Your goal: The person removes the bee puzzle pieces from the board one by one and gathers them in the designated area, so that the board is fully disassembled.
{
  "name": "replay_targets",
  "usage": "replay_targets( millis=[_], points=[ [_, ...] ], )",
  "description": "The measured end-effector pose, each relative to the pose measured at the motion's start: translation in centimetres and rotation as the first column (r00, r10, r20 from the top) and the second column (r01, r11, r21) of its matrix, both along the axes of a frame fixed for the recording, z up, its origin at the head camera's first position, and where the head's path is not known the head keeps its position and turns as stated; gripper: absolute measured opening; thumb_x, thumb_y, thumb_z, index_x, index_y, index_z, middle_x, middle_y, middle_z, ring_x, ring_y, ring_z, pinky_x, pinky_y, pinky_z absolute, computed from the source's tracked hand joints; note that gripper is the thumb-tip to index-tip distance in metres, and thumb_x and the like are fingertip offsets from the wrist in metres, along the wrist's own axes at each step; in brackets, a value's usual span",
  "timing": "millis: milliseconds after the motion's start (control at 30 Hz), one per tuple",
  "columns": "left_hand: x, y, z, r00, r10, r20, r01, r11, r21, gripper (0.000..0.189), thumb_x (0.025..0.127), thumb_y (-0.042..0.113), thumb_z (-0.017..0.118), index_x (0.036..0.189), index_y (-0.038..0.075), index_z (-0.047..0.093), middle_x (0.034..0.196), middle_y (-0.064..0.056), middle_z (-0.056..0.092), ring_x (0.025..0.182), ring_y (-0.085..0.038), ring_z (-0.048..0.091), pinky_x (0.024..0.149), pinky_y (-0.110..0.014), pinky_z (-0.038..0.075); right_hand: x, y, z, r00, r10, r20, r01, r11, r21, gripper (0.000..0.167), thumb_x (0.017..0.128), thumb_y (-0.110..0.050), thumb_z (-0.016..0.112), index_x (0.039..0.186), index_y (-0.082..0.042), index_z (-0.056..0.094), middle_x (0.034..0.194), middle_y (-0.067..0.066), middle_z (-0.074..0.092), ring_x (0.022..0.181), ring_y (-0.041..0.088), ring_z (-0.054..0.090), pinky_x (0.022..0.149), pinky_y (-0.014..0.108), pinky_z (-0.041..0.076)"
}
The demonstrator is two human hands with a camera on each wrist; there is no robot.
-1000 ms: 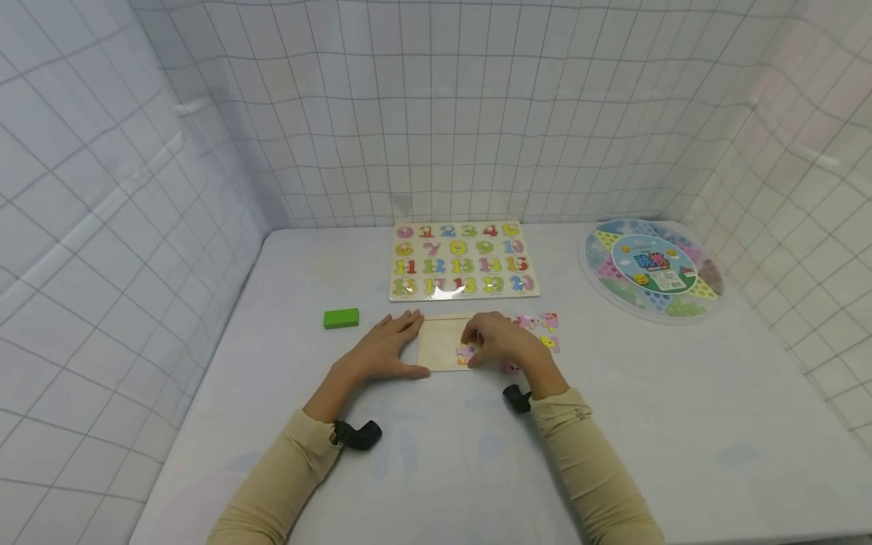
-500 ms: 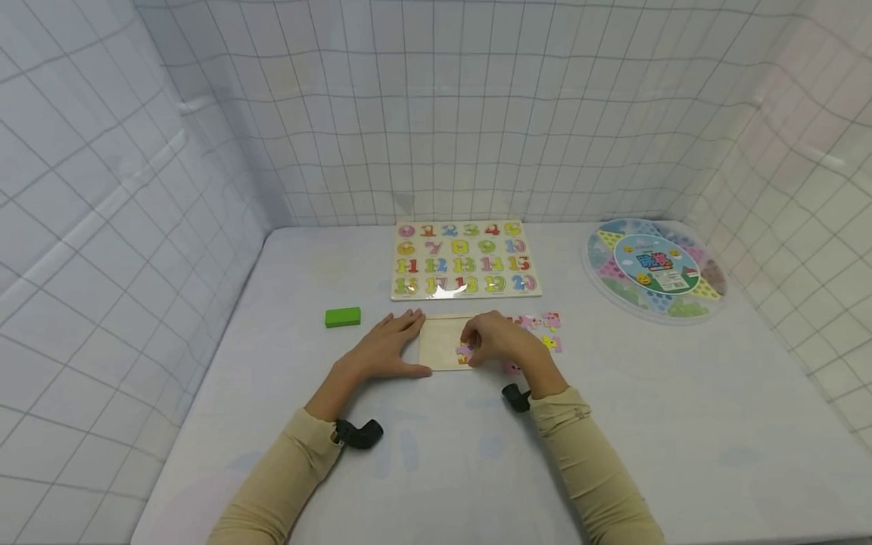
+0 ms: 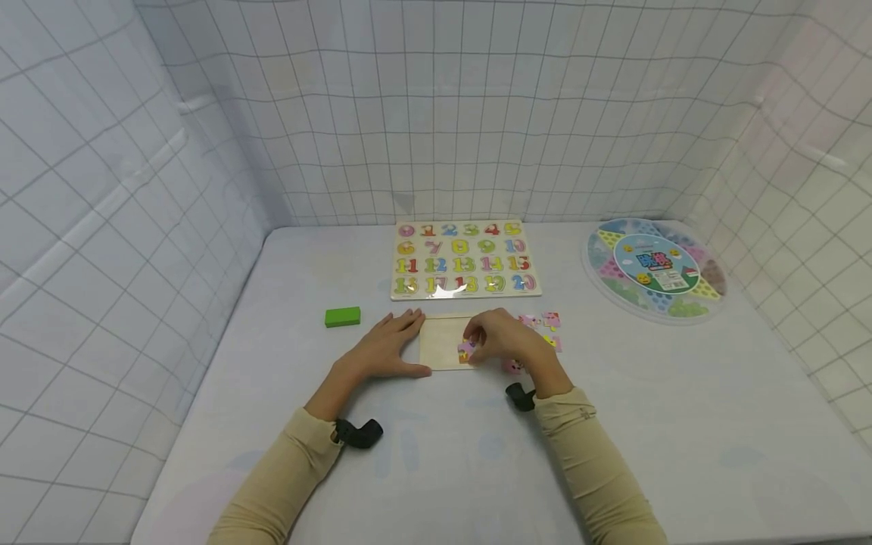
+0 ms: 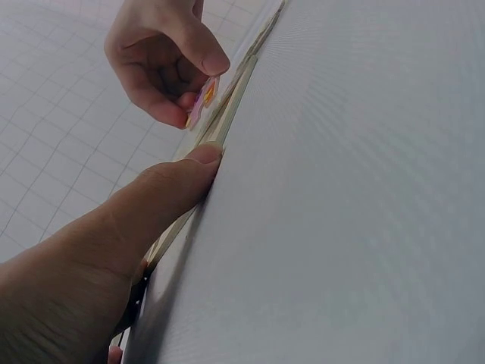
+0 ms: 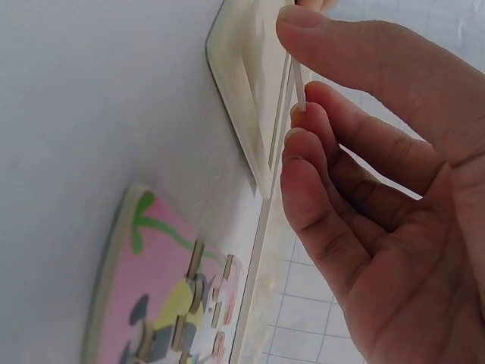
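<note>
A pink and orange jigsaw piece [image 3: 466, 351] is pinched between the thumb and fingers of my right hand [image 3: 507, 337], above the right part of a shallow wooden puzzle tray [image 3: 438, 346]. In the left wrist view the piece [image 4: 201, 103] stands tilted, clear of the tray's edge. Only its thin edge [image 5: 298, 85] shows in the right wrist view. My left hand [image 3: 388, 350] rests at the tray's left side, fingers spread; its thumb [image 4: 178, 186] touches the near edge. Several loose pink jigsaw pieces [image 3: 550, 321] lie right of the tray, partly hidden by my right hand.
A number puzzle board [image 3: 466, 260] lies behind the tray. To its right is a round game board in clear wrap [image 3: 654, 271]. A green block [image 3: 343, 317] sits left of my left hand. Grid-patterned cloth walls [image 3: 436, 113] enclose the back and sides.
My right hand shifts slightly to the right and turns a little, with the jigsaw piece still pinched. The left hand stays in place on the tray.
</note>
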State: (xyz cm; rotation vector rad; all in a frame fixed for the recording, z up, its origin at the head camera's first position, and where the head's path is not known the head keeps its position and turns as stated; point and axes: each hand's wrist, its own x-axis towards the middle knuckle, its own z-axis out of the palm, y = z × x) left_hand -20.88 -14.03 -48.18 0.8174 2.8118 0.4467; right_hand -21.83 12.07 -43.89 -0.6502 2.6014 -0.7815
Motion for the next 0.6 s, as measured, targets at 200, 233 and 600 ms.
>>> replay_targets(
  millis=[200, 233, 600],
  points=[
    [-0.01, -0.02, 0.04, 1.000, 0.002, 0.004, -0.002, 1.000, 0.000, 0.108, 0.077, 0.068, 0.066, 0.156, 0.010, 0.021, 0.164, -0.006, 0.020, 0.152, -0.025, 0.017, 0.126, -0.047, 0.010, 0.14, 0.41, 0.46, 1.000, 0.008, -0.004, -0.008, 1.000, -0.016, 0.035, 0.071, -0.018, 0.087, 0.100, -0.008, 0.071, 0.088, -0.001, 0.066, 0.078, 0.013, 0.057, 0.069, 0.024, 0.051],
    [0.00, -0.02, 0.04, 1.000, 0.002, 0.004, -0.002, 1.000, 0.000, 0.108, 0.077, 0.068, 0.066, 0.156, 0.010, 0.021, 0.164, -0.006, 0.020, 0.152, -0.025, 0.017, 0.126, -0.047, 0.010, 0.19, 0.46, 0.57, 1.000, 0.010, -0.006, -0.010, 1.000, -0.020, 0.036, 0.071, -0.018, 0.087, 0.101, -0.008, 0.071, 0.088, 0.000, 0.067, 0.078, 0.013, 0.057, 0.069, 0.024, 0.051],
    [0.08, 0.03, 0.23, 1.000, 0.003, 0.003, -0.003, 1.000, -0.010, 0.107, 0.077, 0.068, 0.066, 0.156, 0.010, 0.021, 0.164, -0.006, 0.020, 0.152, -0.025, 0.018, 0.126, -0.047, 0.010, 0.25, 0.68, 0.78, 1.000, 0.003, -0.003, -0.003, 1.000, -0.027, 0.036, 0.071, -0.018, 0.087, 0.102, -0.008, 0.072, 0.089, 0.000, 0.067, 0.080, 0.014, 0.057, 0.070, 0.024, 0.051]
  ],
)
